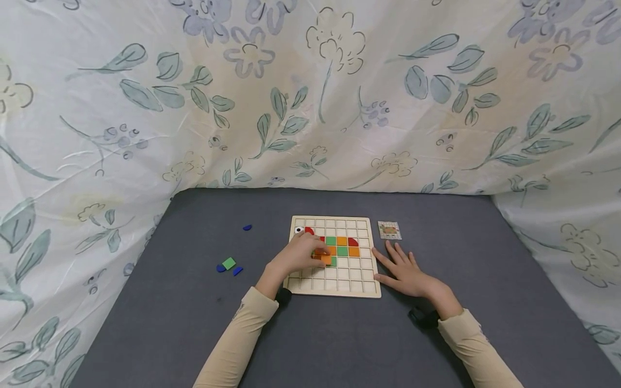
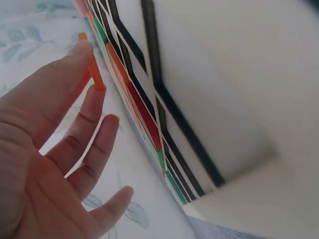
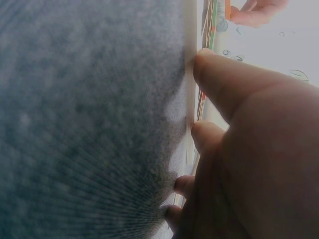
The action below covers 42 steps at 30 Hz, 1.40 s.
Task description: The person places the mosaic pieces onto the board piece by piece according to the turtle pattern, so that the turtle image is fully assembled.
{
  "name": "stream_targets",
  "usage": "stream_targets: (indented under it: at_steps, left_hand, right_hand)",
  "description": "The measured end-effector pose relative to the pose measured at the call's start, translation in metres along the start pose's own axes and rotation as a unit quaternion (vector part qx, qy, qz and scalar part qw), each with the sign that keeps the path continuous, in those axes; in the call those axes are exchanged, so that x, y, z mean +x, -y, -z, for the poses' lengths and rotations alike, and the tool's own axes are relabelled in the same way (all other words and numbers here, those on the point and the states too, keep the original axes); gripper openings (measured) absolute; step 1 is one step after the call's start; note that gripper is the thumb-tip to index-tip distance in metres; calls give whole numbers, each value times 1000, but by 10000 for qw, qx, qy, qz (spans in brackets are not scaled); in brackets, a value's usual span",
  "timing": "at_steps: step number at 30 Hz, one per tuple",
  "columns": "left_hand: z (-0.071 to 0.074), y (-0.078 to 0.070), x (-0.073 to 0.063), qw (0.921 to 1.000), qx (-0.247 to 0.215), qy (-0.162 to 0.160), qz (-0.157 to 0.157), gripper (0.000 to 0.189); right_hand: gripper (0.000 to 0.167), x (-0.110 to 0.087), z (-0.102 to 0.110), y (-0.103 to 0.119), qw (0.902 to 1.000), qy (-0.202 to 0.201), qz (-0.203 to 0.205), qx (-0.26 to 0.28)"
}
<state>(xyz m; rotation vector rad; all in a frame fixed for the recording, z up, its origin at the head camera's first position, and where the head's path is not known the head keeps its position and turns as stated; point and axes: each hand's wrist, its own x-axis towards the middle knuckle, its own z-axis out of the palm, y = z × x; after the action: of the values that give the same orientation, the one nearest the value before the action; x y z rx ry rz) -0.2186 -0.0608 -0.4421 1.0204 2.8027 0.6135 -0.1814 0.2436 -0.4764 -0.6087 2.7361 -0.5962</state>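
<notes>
My left hand (image 1: 299, 253) pinches an orange square tile (image 2: 96, 72) between thumb and a finger, above a wooden grid board (image 1: 359, 285). The left wrist view shows that tile held on edge, apart from the board, with the other fingers loosely spread. Green, orange and red tiles fill several cells across the board's middle rows, partly hidden by this hand. A white tile with a black dot (image 1: 298, 230) sits near the top left corner. At the board's right edge, my right hand (image 1: 405, 272) lies with fingers spread, its thumb and a finger touching the rim.
Left of the board lie a green square (image 1: 229, 263) and blue rounded pieces, one of them (image 1: 247, 227) farther back. A small picture card (image 1: 390, 230) lies beyond the right hand. Floral cloth (image 1: 335, 134) hangs behind the grey table (image 1: 330, 345).
</notes>
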Motion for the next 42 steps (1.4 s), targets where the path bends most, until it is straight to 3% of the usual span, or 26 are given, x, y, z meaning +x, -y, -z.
stream_targets:
  at_steps: [17,32,42]
  left_hand:
    - [-15,-24,15,9992,354,51,176,22]
    - [-21,-30,24,9995,196,37,263,22]
    - [-21,-30,22,9996,138,19,231,23]
  right_hand:
    - [72,0,-1,-1,10000,-11,24,28]
    - [73,4,-3,-5,9999,64,-84,-34]
    - [74,3,-3,-4,9999,61,-86,-67]
